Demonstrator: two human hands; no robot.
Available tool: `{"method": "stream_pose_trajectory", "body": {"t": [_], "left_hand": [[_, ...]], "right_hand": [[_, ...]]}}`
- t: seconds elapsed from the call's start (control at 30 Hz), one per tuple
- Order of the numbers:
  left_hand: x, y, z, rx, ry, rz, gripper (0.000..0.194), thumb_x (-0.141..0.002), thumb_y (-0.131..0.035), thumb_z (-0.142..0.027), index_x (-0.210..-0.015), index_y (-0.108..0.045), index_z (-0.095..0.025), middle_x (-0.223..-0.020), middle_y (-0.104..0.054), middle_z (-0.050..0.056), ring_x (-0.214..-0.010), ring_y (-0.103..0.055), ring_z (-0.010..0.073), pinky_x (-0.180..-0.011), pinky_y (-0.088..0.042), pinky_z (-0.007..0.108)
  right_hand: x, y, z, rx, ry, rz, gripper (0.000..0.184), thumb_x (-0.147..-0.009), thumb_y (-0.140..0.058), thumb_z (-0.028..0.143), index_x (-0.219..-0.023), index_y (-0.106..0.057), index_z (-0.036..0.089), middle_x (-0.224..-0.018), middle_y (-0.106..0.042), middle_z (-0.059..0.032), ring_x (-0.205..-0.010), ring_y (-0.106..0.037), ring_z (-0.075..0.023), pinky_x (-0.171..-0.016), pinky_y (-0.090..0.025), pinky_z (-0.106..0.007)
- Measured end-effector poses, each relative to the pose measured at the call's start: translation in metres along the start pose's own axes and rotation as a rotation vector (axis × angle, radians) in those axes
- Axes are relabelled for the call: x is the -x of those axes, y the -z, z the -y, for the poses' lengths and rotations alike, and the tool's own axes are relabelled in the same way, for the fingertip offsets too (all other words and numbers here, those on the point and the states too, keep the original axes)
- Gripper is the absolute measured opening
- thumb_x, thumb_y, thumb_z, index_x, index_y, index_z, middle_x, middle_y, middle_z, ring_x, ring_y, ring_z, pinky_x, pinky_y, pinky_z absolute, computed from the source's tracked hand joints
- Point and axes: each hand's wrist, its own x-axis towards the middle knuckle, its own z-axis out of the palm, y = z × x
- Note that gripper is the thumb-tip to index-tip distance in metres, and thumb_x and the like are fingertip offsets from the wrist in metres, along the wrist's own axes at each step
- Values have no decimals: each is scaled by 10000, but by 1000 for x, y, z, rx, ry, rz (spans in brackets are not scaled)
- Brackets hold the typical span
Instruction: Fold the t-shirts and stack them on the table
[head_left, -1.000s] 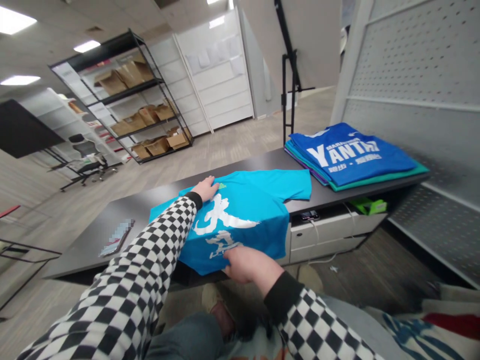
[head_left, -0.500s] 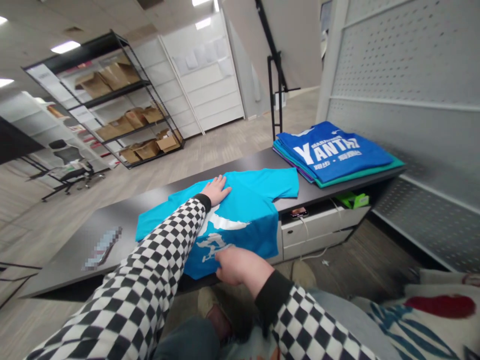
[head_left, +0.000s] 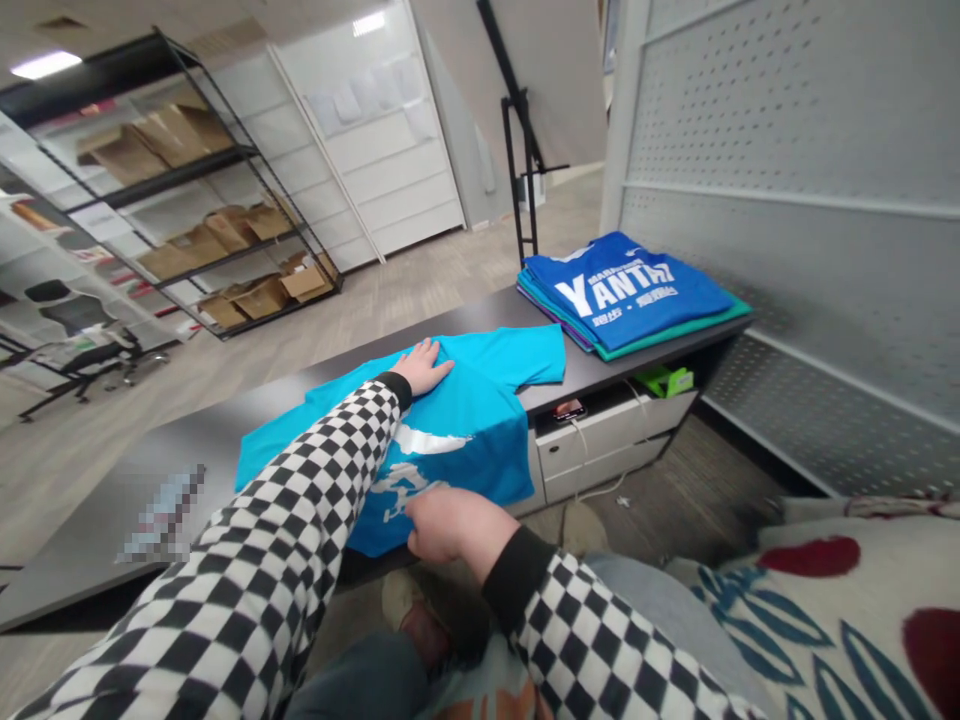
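Observation:
A light blue T-shirt [head_left: 480, 415] with white print lies spread on the dark table [head_left: 247, 410], its bottom part hanging over the near edge. My left hand [head_left: 424, 367] lies flat and open on the shirt near its collar end. At the near edge my right hand [head_left: 446, 522] is closed on the shirt's hem. Both arms wear black-and-white checked sleeves.
A stack of folded shirts [head_left: 626, 295], dark blue on top, sits at the table's right end by a grey perforated wall [head_left: 795, 150]. A phone [head_left: 161, 515] lies on the table at left. White drawers [head_left: 607, 440] stand below. Shelves with cardboard boxes [head_left: 187, 240] stand behind.
The view has swung right and down, so everything sits further left. My left hand slid a little along the shirt; my right hand keeps its hold on the hem.

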Motion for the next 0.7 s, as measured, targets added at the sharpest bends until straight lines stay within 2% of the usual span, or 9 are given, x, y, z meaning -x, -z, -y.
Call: {"method": "stream_pose_trajectory", "body": {"t": [0.13,0.3,0.47,0.6,0.7], "left_hand": [[-3,7,-3,11,9,-32,917,-1056,-469,-736,-1789,-428,-187,-1888,-281,178,-1755,-293,390,-1421,-227,569],[1,-2,-7,38,23,-54,1075,-1018,-407,-885,-1835,-324,-192,-1920,-170,159,-1782,-162,426,-1423,-193,609],[-4,2,-1,31,0,-3,1175,-973,-477,-926,-1842,-295,-157,-1920,-159,168,-1782,-167,424,-1430,-214,553],[-1,0,-2,19,5,-34,1121,-1009,-436,-903,-1844,-291,-169,-1922,-160,159,-1783,-169,418,-1427,-197,601],[7,-6,-4,21,-25,-120,986,-1076,-386,-814,-1824,-352,-172,-1912,-228,149,-1777,-218,390,-1431,-184,599]], "right_hand": [[0,1,1,1,12,-33,424,-988,-664,311,-1347,-820,148,-1376,-813,-223,-1258,-803,-386,-1008,-687,-479],[1,2,3,-33,15,-18,409,-990,-682,285,-1334,-814,107,-1384,-803,-246,-1246,-796,-437,-1005,-678,-543],[7,6,4,-34,-6,-11,397,-991,-662,279,-1324,-816,129,-1383,-809,-228,-1252,-800,-412,-969,-692,-495],[7,10,6,-6,15,2,416,-1008,-637,274,-1357,-811,127,-1380,-811,-223,-1263,-799,-403,-985,-701,-493],[5,10,6,-10,19,4,415,-1000,-642,254,-1349,-816,111,-1383,-806,-234,-1255,-799,-424,-995,-705,-530]]}}
